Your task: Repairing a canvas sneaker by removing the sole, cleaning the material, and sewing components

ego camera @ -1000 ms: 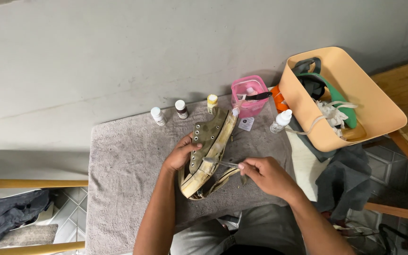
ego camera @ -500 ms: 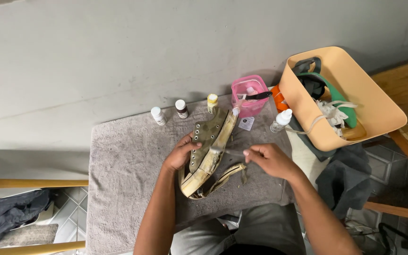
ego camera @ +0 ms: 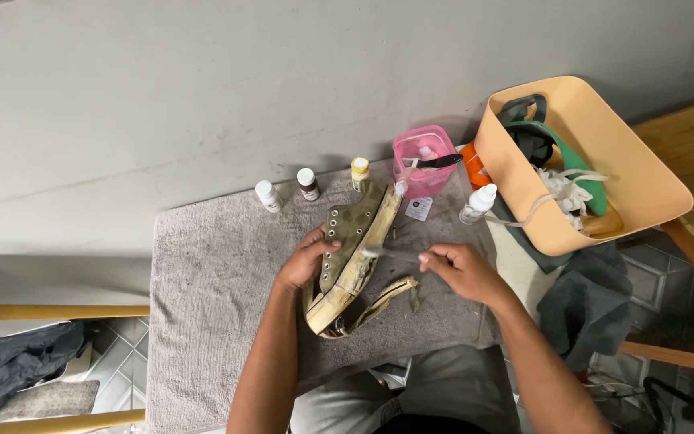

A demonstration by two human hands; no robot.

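An olive-green canvas shoe [ego camera: 353,249] lies on its side on a grey towel [ego camera: 210,305], its worn pale sole facing right. My left hand [ego camera: 307,259] grips the shoe's upper by the eyelets. My right hand [ego camera: 463,272] pinches a thin metal tool [ego camera: 391,252] whose tip touches the sole edge. A loose strip of sole rubber [ego camera: 383,299] curls away from the shoe just below the tool.
Three small bottles [ego camera: 308,183] stand in a row behind the shoe, beside a pink container [ego camera: 423,161] and a white squeeze bottle [ego camera: 477,203]. A tan plastic basket [ego camera: 644,201] with cloths sits at the right. Dark cloth [ego camera: 584,309] hangs beneath it.
My right hand has moved up and to the right, from the loose strip near the heel to the sole's middle edge. The left hand and shoe stay put.
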